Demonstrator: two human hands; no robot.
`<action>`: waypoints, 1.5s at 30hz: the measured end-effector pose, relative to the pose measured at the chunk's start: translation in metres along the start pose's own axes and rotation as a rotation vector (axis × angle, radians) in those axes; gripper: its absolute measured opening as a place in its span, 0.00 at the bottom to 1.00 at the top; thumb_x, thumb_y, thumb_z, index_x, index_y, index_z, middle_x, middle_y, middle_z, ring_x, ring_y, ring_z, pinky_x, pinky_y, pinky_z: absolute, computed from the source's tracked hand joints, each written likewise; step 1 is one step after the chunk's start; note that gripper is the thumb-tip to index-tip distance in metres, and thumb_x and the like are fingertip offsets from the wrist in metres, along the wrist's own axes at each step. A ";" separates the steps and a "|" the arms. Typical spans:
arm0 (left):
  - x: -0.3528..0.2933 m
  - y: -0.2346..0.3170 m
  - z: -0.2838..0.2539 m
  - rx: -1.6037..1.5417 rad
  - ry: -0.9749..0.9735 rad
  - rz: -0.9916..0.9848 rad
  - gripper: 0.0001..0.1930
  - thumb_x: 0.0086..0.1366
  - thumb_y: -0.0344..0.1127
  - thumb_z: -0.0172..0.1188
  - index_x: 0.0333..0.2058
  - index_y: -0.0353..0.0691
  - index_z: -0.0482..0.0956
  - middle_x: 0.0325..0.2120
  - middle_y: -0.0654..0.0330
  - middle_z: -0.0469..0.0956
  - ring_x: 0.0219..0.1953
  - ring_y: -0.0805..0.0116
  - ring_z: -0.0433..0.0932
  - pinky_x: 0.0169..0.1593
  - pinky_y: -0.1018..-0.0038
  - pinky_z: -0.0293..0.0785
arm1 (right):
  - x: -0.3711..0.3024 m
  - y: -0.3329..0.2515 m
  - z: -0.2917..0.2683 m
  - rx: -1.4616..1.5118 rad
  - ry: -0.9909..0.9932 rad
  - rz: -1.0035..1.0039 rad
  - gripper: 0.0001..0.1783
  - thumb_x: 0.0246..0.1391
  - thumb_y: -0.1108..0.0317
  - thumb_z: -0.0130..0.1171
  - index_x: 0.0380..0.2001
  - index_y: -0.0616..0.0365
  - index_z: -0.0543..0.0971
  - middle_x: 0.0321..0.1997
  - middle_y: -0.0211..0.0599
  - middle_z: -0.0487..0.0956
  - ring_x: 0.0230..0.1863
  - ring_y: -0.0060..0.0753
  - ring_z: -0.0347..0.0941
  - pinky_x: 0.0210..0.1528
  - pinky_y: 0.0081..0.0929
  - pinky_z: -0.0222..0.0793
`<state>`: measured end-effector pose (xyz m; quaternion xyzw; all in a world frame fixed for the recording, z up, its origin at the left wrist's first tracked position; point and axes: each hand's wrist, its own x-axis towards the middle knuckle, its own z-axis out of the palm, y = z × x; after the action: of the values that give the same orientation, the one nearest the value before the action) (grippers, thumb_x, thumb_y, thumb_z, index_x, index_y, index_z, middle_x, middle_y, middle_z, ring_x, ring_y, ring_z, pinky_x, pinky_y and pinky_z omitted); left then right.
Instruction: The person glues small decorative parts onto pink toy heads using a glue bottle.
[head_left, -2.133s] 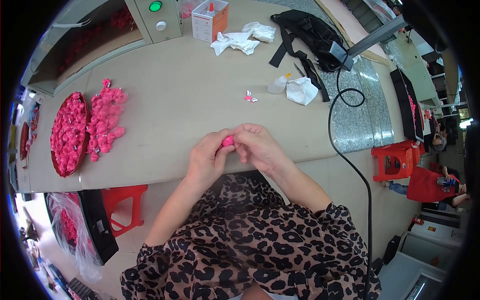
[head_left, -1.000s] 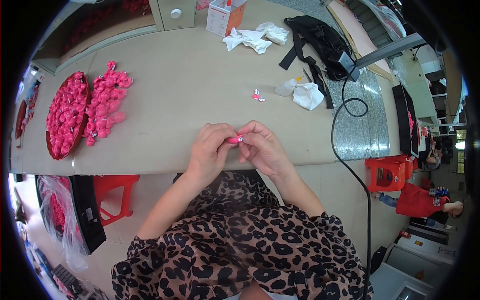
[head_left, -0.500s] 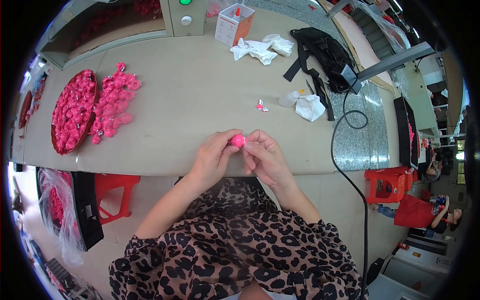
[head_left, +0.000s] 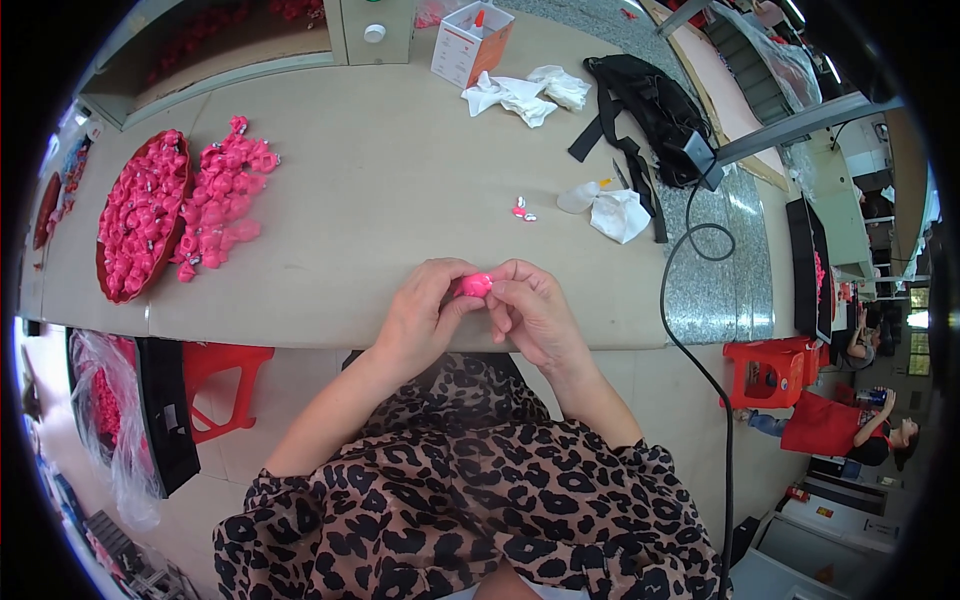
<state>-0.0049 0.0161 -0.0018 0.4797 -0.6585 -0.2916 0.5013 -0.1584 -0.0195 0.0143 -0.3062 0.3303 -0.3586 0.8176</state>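
Observation:
Between my two hands, above the near edge of the table, is a small rounded pink plastic piece [head_left: 474, 286]. My left hand [head_left: 425, 308] pinches it from the left with thumb and forefinger. From the other side, the fingertips of my right hand [head_left: 536, 312] press together against its right end; whether they also hold a tiny part there I cannot make out. Further up the table lie a few small pink and silvery bits [head_left: 523, 210]. At the left, a red-brown basket [head_left: 101, 262] is heaped with similar pink pieces, and a loose pile [head_left: 222, 190] of them lies beside it.
A white and orange box [head_left: 458, 48], crumpled tissues [head_left: 515, 98], a small translucent bottle [head_left: 575, 199] and a black strapped bag [head_left: 640, 95] are on the table's far side. A black cable [head_left: 690, 350] runs down at the right. Red stools [head_left: 765, 375] stand below; another person is at far right.
The pink piece has turned slightly in my fingers, and a silvery bit seen at its right end before is now mostly covered. The view has shifted a little.

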 end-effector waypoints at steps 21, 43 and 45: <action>-0.004 -0.003 0.005 0.111 0.021 0.012 0.13 0.44 0.21 0.58 0.32 0.35 0.71 0.26 0.55 0.72 0.29 0.60 0.71 0.31 0.71 0.69 | 0.005 -0.001 -0.002 0.004 0.050 0.110 0.04 0.45 0.77 0.50 0.25 0.65 0.67 0.21 0.36 0.72 0.16 0.19 0.68 0.20 0.21 0.72; -0.003 0.000 0.007 0.145 0.029 0.060 0.13 0.43 0.20 0.58 0.31 0.35 0.71 0.25 0.55 0.73 0.27 0.60 0.71 0.30 0.72 0.68 | 0.002 -0.002 0.000 -0.033 0.082 0.103 0.04 0.45 0.76 0.50 0.24 0.65 0.67 0.22 0.36 0.71 0.17 0.19 0.68 0.22 0.21 0.75; -0.003 -0.001 0.008 0.133 0.045 0.056 0.13 0.43 0.20 0.58 0.31 0.34 0.71 0.24 0.55 0.73 0.26 0.61 0.71 0.29 0.72 0.68 | 0.002 -0.002 0.001 -0.030 0.081 0.109 0.04 0.45 0.76 0.49 0.24 0.65 0.67 0.22 0.35 0.71 0.17 0.19 0.68 0.22 0.21 0.75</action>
<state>-0.0115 0.0177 -0.0064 0.5000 -0.6781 -0.2221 0.4908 -0.1575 -0.0217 0.0157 -0.2851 0.3847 -0.3208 0.8172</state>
